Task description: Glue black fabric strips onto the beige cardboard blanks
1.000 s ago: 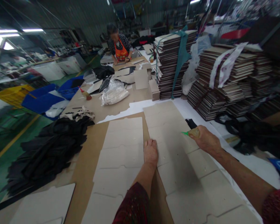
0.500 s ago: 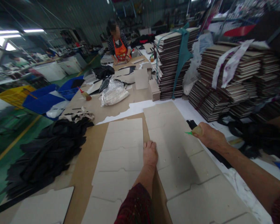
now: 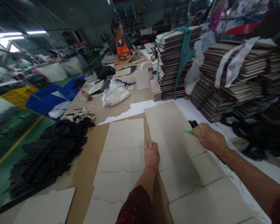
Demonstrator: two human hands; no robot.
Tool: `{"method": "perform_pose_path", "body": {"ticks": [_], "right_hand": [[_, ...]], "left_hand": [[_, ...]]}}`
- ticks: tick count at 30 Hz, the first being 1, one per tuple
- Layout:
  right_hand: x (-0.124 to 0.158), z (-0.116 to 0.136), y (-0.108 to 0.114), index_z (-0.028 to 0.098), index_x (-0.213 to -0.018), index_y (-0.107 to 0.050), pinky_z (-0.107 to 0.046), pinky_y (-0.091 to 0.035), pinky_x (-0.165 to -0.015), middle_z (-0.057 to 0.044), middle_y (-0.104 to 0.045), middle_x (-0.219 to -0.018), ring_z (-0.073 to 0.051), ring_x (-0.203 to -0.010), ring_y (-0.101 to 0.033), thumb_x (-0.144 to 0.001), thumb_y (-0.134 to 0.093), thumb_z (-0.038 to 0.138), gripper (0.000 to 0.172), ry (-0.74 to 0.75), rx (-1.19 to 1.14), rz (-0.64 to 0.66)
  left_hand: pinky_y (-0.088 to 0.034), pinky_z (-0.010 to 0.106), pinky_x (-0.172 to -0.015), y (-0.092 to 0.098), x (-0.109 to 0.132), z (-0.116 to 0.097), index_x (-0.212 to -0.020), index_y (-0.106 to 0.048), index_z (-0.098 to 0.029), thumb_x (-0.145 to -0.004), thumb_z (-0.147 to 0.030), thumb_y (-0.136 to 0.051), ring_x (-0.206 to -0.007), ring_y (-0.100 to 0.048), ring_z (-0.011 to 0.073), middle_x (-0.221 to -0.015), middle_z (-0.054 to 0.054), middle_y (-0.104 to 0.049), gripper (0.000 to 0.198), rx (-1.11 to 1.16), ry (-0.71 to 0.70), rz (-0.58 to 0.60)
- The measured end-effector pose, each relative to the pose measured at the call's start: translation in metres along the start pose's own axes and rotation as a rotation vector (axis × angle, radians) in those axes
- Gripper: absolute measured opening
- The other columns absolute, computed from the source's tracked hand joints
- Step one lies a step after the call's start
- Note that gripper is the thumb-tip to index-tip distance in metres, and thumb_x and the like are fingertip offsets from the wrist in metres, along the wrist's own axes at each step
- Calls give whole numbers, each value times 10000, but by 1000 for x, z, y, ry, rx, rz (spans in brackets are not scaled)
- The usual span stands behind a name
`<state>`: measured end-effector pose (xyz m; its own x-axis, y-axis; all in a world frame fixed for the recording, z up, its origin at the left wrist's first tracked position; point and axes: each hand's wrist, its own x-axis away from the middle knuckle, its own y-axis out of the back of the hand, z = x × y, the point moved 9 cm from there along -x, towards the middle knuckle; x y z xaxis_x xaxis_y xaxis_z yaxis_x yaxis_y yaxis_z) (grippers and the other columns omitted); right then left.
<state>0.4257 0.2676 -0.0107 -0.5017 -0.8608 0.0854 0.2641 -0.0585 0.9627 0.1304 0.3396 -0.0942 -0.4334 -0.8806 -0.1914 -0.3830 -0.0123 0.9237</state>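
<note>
My right hand [image 3: 211,137] is wrapped round a small yellowish squeeze bottle [image 3: 197,132] with a green nozzle. Its tip points left, over the right row of overlapping grey-beige cardboard panels [image 3: 163,132]. My left hand [image 3: 151,154] rests at that row's left edge, by the narrow gap between the two rows. Its fingers are curled and close together; whether anything is under them is hidden. Left of the gap lies the other row of overlapping cardboard panels [image 3: 121,158]. Black strips [image 3: 193,123] lie just beyond the bottle.
A heap of black fabric pieces [image 3: 46,152] lies at the left. Tall tied board stacks [image 3: 171,65] and more board piles [image 3: 233,71] stand at back right. A plastic bag [image 3: 114,93] and a red-tipped bottle [image 3: 86,94] lie farther off. A co-worker [image 3: 123,46] stands at the far end.
The whole view has shifted slightly to the right. Both hands keep nearly the same places on the panels. The far co-worker has straightened and lifted a flat piece.
</note>
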Motion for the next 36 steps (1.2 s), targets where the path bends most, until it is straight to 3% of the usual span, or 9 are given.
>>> {"method": "perform_pose_path", "body": {"ticks": [4, 10, 14, 23, 29, 33, 36], "right_hand": [[5, 13, 6, 230, -1030, -531, -342, -375, -623, -102, -685, -948, -279, -810, -657, -924, -563, 561, 350, -41, -116, -96], [24, 78, -28, 267, -955, -522, -303, -365, -594, -12, -682, -832, -208, -683, -620, -883, -615, 588, 342, 163, -221, 98], [32, 101, -37, 268, -965, -501, -301, -338, -601, -25, -688, -881, -225, -720, -641, -902, -593, 592, 343, 221, -140, 125], [33, 128, -36, 246, -1025, -536, -308, -241, -591, -59, -679, -958, -229, -759, -659, -966, -533, 514, 275, 325, 26, 155], [31, 148, -34, 219, -1049, -531, -314, -252, -599, -72, -670, -1055, -216, -780, -657, -986, -519, 442, 232, 417, 35, 138], [28, 148, -30, 205, -1035, -525, -326, -226, -587, -101, -659, -1106, -213, -779, -658, -996, -481, 344, 151, 433, 90, 116], [25, 138, -29, 210, -1020, -509, -321, -237, -586, -93, -666, -1059, -218, -783, -656, -989, -505, 378, 170, 414, 78, 124]], "left_hand": [[-499, 401, -976, 0, 2, 0, -1071, -703, -201, -909, -23, -464, -1044, -549, 264, -1105, 91, -662, 338, -3, 26, -9], [-492, 379, -1004, -1, 2, 1, -1148, -685, -172, -947, -51, -463, -1098, -539, 257, -1222, 101, -652, 324, 3, 36, -11], [-490, 377, -1007, -2, 3, 0, -1129, -695, -174, -957, -60, -463, -1082, -544, 257, -1200, 97, -659, 312, 18, 33, -6], [-485, 366, -1020, -3, 3, 2, -1140, -694, -182, -958, -68, -499, -1105, -522, 255, -1237, 82, -658, 290, 38, 44, 6], [-473, 362, -1037, -4, 4, 2, -1162, -687, -180, -956, -64, -498, -1123, -514, 253, -1263, 81, -648, 303, 36, 47, 18], [-472, 368, -1038, -3, 3, 2, -1153, -689, -182, -957, -59, -478, -1131, -515, 257, -1252, 85, -647, 313, 36, 53, 28], [-474, 371, -1036, -3, 3, 2, -1146, -689, -183, -961, -66, -472, -1124, -516, 258, -1239, 85, -649, 308, 45, 56, 33]]}}
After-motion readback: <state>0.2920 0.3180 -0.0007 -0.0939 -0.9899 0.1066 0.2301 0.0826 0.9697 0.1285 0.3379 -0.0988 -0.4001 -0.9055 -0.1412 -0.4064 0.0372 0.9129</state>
